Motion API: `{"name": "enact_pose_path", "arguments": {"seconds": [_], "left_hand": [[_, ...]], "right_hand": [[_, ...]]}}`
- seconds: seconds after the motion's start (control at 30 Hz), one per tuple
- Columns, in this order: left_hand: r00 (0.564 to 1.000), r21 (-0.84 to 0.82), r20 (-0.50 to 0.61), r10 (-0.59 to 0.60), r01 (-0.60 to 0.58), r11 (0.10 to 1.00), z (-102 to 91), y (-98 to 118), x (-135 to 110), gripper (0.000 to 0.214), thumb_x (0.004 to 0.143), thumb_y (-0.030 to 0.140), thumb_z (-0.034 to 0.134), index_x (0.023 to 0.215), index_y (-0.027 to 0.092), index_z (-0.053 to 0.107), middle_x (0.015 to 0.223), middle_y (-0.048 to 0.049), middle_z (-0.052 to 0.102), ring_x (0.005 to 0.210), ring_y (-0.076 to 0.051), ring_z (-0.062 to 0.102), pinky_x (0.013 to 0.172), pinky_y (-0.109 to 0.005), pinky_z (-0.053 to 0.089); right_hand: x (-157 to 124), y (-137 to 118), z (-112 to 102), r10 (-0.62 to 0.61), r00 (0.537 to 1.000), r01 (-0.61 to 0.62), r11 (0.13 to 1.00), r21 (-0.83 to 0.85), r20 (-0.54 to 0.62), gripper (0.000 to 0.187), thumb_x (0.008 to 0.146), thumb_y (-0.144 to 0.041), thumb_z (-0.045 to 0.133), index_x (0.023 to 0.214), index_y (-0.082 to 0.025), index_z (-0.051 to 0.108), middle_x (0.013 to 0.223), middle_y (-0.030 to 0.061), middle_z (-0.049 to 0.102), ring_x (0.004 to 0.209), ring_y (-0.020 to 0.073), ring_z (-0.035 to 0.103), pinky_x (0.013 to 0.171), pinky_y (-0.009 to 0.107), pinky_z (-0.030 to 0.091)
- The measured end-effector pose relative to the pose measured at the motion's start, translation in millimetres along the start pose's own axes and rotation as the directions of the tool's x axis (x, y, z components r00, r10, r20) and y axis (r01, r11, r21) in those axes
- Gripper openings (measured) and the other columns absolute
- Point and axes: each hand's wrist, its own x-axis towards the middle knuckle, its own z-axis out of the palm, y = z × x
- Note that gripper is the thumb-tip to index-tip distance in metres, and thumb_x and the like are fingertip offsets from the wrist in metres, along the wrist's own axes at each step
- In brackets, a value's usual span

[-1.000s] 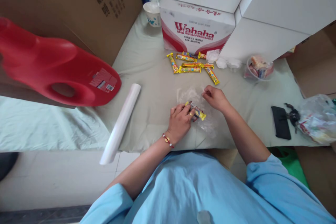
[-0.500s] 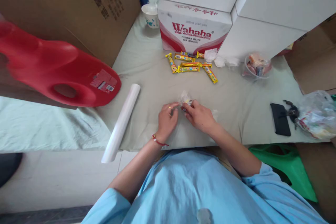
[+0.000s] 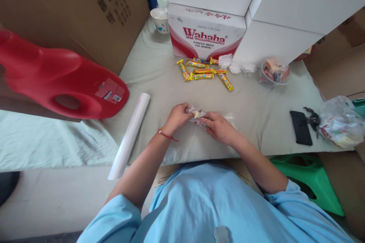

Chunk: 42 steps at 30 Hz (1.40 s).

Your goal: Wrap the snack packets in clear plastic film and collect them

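Note:
Between my two hands is a crumpled bundle of clear plastic film [image 3: 197, 114], with something pale yellow and dark showing through it. My left hand [image 3: 179, 117] closes on the bundle's left end, a red cord bracelet on its wrist. From the other side, my right hand [image 3: 220, 126] presses its curled fingers on the right end. What lies under the fingers is hidden. Farther back are several yellow-wrapped snack sticks [image 3: 203, 76], strewn before a Wahaba-style printed water carton [image 3: 207, 34]. A roll of plastic film [image 3: 130, 136] lies left of my left hand.
A large red jug [image 3: 85, 83] leans in from the left by a brown carton [image 3: 114, 38]. At the right are a clear tub [image 3: 274, 73] of wrapped pieces, a black phone [image 3: 301, 128] and a plastic bag [image 3: 340, 123]. A paper cup [image 3: 160, 21] stands at the back.
My left hand has moved left and up and now grips the film's left end. The bundle is stretched wider between both hands. The view has shifted slightly.

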Motion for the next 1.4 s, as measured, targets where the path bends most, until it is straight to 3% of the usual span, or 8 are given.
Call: {"name": "enact_pose_path", "arguments": {"seconds": [0.2,0.53,0.67,0.77,0.97,1.13,1.27,1.4], "left_hand": [[0.98,-0.218,-0.198,0.006,-0.05,0.975,12.1,17,-43,0.015,0.084,0.031,0.067,0.091,0.018,0.072,0.072,0.0025,0.065,0.067,-0.014,0.058,0.065,-0.026,0.045],[0.94,0.449,-0.038,0.339,-0.287,0.846,69.8,43,-69,0.057,0.098,0.021,0.05,0.154,0.01,0.052,0.136,-0.0188,0.063,0.125,-0.031,0.058,0.1,-0.042,0.053],[0.936,0.629,-0.004,0.353,-0.272,0.728,86.6,35,-80,0.067,0.102,0.022,0.046,0.166,0.009,0.032,0.149,-0.022,0.057,0.13,-0.034,0.055,0.096,-0.044,0.051],[0.936,0.674,0.007,0.353,-0.265,0.689,94.7,33,-82,0.067,0.104,0.021,0.041,0.168,0.008,0.027,0.153,-0.0231,0.055,0.135,-0.034,0.053,0.095,-0.045,0.05],[0.942,0.687,0.016,0.334,-0.253,0.681,95.5,33,-80,0.066,0.105,0.023,0.04,0.168,0.008,0.027,0.155,-0.0237,0.053,0.137,-0.034,0.052,0.096,-0.044,0.05],[0.943,0.646,0.013,0.334,-0.263,0.717,95.2,32,-80,0.067,0.104,0.021,0.041,0.169,0.011,0.028,0.155,-0.024,0.054,0.136,-0.035,0.054,0.097,-0.046,0.049],[0.94,0.624,-0.003,0.342,-0.265,0.735,96.7,30,-80,0.067,0.104,0.021,0.042,0.169,0.012,0.028,0.154,-0.0239,0.054,0.136,-0.036,0.054,0.096,-0.048,0.05],[0.938,0.633,-0.019,0.345,-0.255,0.73,98.6,29,-82,0.065,0.105,0.021,0.04,0.169,0.014,0.029,0.152,-0.023,0.056,0.134,-0.035,0.055,0.094,-0.047,0.051]], "right_hand": [[-12,1,9,-0.079,0.994,0.085,0.993,0.085,-0.071,0.047,0.097,-0.012,0.059,0.143,-0.021,0.067,0.139,0.0134,0.064,0.127,0.0301,0.057,0.112,0.048,0.049],[-30,15,9,-0.005,0.976,0.096,0.908,0.407,-0.218,0.023,0.102,-0.026,0.056,0.109,-0.025,0.078,0.126,0.0089,0.074,0.121,0.0238,0.067,0.107,0.043,0.055],[-46,31,20,0.471,0.758,-0.317,0.871,0.376,-0.451,0.035,0.1,-0.043,0.059,0.124,-0.021,0.072,0.121,0.0143,0.069,0.106,0.0263,0.067,0.097,0.045,0.058],[-55,36,36,0.541,0.675,-0.488,0.837,0.246,-0.502,0.044,0.093,-0.047,0.067,0.122,-0.015,0.072,0.131,0.023,0.062,0.123,0.036,0.058,0.106,0.057,0.051],[-73,28,33,0.466,0.796,-0.366,0.879,0.307,-0.386,0.022,0.096,-0.04,0.057,0.094,-0.021,0.068,0.131,0.018,0.067,0.124,0.0317,0.061,0.108,0.052,0.05],[-64,31,2,0.642,0.746,-0.446,0.681,0.58,-0.18,0.033,0.101,-0.055,0.054,0.108,-0.023,0.06,0.095,0.0082,0.075,0.073,0.0205,0.069,0.069,0.034,0.056],[-53,28,0,0.648,0.761,-0.497,0.604,0.623,-0.022,0.05,0.088,-0.056,0.072,0.122,-0.022,0.061,0.083,0.0037,0.073,0.064,0.018,0.066,0.057,0.027,0.05],[-63,15,1,0.597,0.793,-0.472,0.473,0.744,0.123,0.039,0.082,-0.053,0.074,0.105,-0.023,0.065,0.066,-0.0043,0.063,0.053,0.0149,0.06,0.052,0.026,0.049]]}}
